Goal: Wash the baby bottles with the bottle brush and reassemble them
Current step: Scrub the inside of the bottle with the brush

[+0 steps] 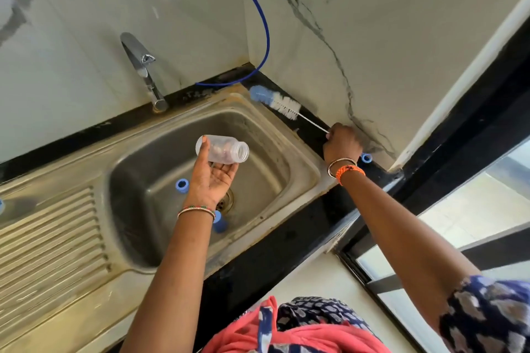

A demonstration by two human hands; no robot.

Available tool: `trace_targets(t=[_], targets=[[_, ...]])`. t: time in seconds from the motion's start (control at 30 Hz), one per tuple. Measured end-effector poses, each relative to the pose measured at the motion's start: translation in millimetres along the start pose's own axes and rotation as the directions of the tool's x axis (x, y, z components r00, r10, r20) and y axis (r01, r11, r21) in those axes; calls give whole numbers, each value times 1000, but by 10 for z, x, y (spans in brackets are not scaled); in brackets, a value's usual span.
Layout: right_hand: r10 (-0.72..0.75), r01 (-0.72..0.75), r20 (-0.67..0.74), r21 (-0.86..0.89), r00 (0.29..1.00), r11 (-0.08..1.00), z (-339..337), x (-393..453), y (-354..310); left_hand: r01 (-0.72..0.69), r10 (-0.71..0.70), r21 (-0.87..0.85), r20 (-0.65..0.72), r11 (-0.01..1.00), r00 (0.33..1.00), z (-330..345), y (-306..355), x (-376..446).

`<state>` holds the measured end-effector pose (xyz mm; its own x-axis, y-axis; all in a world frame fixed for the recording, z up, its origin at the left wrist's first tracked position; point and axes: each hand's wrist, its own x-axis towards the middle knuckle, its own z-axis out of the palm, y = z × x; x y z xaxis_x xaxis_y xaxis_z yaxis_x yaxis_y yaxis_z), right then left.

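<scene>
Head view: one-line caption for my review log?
Left hand holds bottle over sink; right hand grips brush.

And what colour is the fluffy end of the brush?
The bottle brush has a blue tip, then white bristles, seen in the head view.

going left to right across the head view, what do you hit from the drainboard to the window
drainboard → faucet → blue ring → baby bottle → bottle brush → right hand → window
</scene>
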<state>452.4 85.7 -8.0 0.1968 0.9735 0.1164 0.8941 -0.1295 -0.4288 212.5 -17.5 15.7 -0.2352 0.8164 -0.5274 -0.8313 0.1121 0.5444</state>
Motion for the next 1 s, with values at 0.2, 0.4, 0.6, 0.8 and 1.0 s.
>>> trace_targets(t=[0.2,0.4,0.6,0.8,1.0], targets=[[-373,405,-207,145,905,903,-128,-487,-213,-64,53,-185,-61,981,997,-133,141,-38],[-685,744,-293,206,667,636,-134,-669,-911,-364,257,-457,-280,812,925,-502,689,-164],[-808,881,-358,255,469,398,-39,-705,-1468,-638,436,-504,-469,582,768,-1068,1417,-658],[-869,904,-336,352,363,242,97,-777,-1822,-737,502,-454,-541,502,675,-1393,1635,-900],[-883,916,-328,332,335,224,135,-696,-1913,-783,473,-439,-628,440,618,-1513,1683,-860]])
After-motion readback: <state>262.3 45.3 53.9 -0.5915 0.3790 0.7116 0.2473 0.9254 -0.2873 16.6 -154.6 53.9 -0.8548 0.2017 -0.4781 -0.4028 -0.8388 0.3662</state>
